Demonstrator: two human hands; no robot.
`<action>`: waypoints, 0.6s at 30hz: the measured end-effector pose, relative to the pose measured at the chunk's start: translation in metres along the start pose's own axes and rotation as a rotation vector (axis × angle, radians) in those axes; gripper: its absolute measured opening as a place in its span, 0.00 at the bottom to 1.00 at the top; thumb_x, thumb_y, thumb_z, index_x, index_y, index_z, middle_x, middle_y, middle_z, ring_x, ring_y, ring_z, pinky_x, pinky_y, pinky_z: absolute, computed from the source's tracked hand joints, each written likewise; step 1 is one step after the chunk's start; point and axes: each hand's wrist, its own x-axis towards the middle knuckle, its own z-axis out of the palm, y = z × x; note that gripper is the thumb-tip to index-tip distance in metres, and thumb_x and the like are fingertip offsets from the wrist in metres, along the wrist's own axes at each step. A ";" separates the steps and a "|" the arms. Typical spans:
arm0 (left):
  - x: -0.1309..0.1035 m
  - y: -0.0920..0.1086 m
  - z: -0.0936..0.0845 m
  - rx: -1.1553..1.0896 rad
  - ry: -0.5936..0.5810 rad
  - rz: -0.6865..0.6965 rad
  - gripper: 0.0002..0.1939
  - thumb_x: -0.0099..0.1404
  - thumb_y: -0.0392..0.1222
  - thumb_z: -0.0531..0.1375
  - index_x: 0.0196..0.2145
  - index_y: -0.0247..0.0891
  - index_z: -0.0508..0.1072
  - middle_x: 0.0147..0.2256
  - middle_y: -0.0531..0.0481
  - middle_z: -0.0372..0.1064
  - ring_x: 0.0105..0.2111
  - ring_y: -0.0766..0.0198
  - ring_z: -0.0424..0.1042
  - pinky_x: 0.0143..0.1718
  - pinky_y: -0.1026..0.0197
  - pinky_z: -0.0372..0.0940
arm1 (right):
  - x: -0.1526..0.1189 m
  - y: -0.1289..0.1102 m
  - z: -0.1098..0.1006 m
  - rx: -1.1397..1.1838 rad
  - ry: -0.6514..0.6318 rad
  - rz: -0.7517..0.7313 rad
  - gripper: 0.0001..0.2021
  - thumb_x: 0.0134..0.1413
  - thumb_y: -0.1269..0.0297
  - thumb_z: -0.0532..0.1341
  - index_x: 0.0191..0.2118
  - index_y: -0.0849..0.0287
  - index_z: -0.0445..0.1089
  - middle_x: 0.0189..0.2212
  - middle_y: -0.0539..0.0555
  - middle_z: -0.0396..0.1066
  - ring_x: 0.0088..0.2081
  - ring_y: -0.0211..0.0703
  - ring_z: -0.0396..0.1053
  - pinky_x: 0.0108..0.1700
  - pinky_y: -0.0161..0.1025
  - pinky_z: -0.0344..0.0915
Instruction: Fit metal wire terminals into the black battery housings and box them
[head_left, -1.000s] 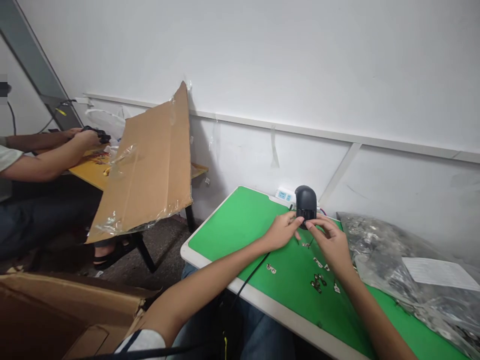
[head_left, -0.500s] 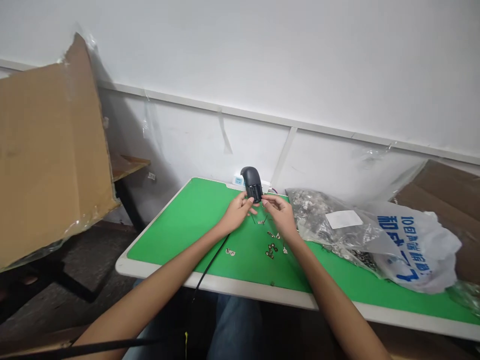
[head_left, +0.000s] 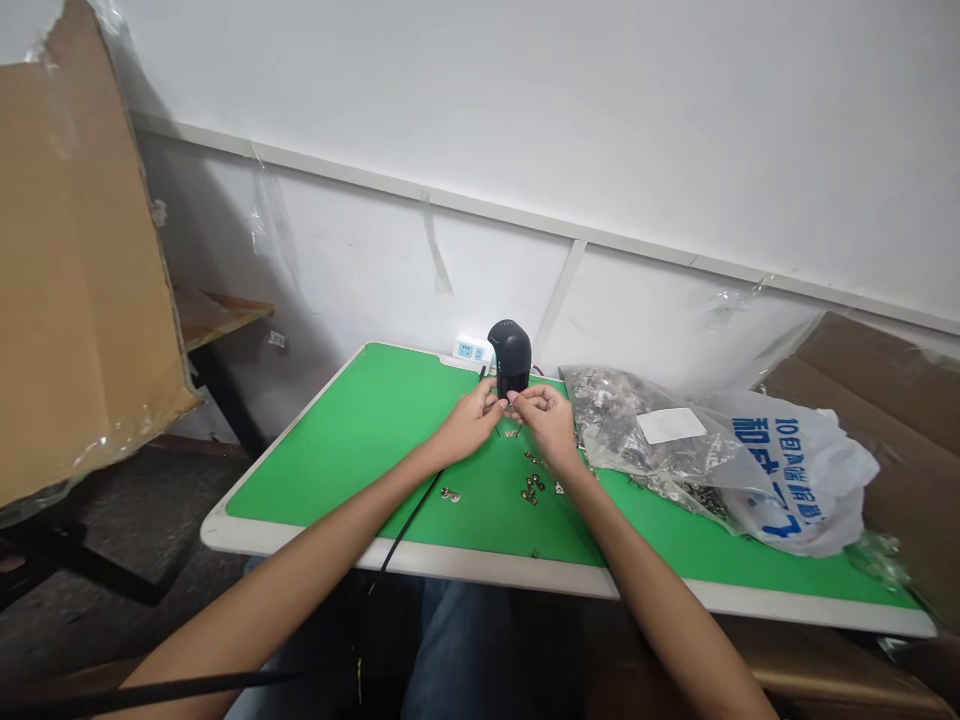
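Observation:
A black rounded device stands upright near the back edge of the green table top. Just in front of its base, my left hand has its fingers pinched together. My right hand faces it from the right, thumb and index finger closed, with the fingertips of both hands nearly meeting. Whatever lies between the fingertips is too small to make out. Several small metal pieces lie below my right hand, and a few more sit nearer the front edge.
A clear plastic bag of metal parts with a white label and a white bag with blue print lie on the right. Behind the device is a white power strip. A black cable crosses the front edge. Cardboard stands at left.
The view has shifted slightly. My right hand has moved left toward my left hand, and its fingertips now sit in front of the device's base.

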 end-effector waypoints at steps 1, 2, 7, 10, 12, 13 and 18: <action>0.000 0.001 0.000 0.002 -0.001 0.002 0.24 0.73 0.53 0.58 0.60 0.37 0.67 0.42 0.42 0.81 0.45 0.51 0.82 0.46 0.53 0.73 | -0.001 0.001 0.001 0.011 0.009 -0.005 0.26 0.37 0.43 0.78 0.32 0.55 0.68 0.21 0.48 0.74 0.26 0.42 0.75 0.33 0.40 0.73; 0.000 0.001 0.000 0.009 0.000 0.003 0.24 0.73 0.53 0.58 0.60 0.37 0.67 0.42 0.42 0.81 0.44 0.51 0.82 0.46 0.54 0.73 | -0.001 0.002 0.002 0.021 0.019 -0.007 0.27 0.37 0.43 0.77 0.33 0.54 0.67 0.21 0.47 0.74 0.26 0.42 0.75 0.33 0.40 0.73; 0.000 0.002 -0.002 0.071 0.020 0.003 0.23 0.73 0.52 0.58 0.59 0.37 0.68 0.36 0.46 0.80 0.39 0.53 0.81 0.40 0.56 0.72 | -0.001 0.005 0.004 0.041 0.063 -0.005 0.29 0.39 0.43 0.77 0.38 0.53 0.63 0.21 0.45 0.75 0.27 0.43 0.77 0.33 0.39 0.73; -0.001 0.003 -0.004 0.098 0.017 0.008 0.22 0.73 0.50 0.58 0.59 0.36 0.68 0.35 0.47 0.80 0.38 0.54 0.80 0.40 0.57 0.71 | -0.001 0.005 0.004 0.057 0.079 -0.015 0.30 0.39 0.44 0.77 0.39 0.53 0.62 0.21 0.44 0.75 0.25 0.41 0.76 0.31 0.38 0.71; -0.001 0.005 -0.005 0.125 0.004 0.002 0.22 0.73 0.50 0.57 0.59 0.36 0.68 0.35 0.47 0.80 0.36 0.54 0.79 0.39 0.57 0.71 | -0.001 0.005 0.004 0.068 0.073 -0.023 0.30 0.39 0.45 0.77 0.39 0.53 0.62 0.20 0.43 0.75 0.23 0.40 0.75 0.30 0.37 0.71; -0.001 0.006 -0.005 0.137 -0.003 -0.003 0.22 0.74 0.50 0.57 0.60 0.36 0.68 0.35 0.47 0.80 0.36 0.55 0.79 0.39 0.57 0.71 | -0.001 0.005 0.005 0.072 0.067 -0.026 0.30 0.39 0.45 0.77 0.39 0.53 0.61 0.20 0.43 0.75 0.23 0.40 0.74 0.30 0.37 0.70; -0.003 0.006 -0.004 0.057 -0.022 0.001 0.24 0.73 0.49 0.59 0.61 0.36 0.67 0.39 0.44 0.81 0.41 0.53 0.80 0.43 0.56 0.72 | -0.004 0.007 0.006 0.057 0.080 -0.036 0.29 0.41 0.47 0.76 0.40 0.53 0.61 0.19 0.43 0.74 0.22 0.39 0.73 0.29 0.36 0.69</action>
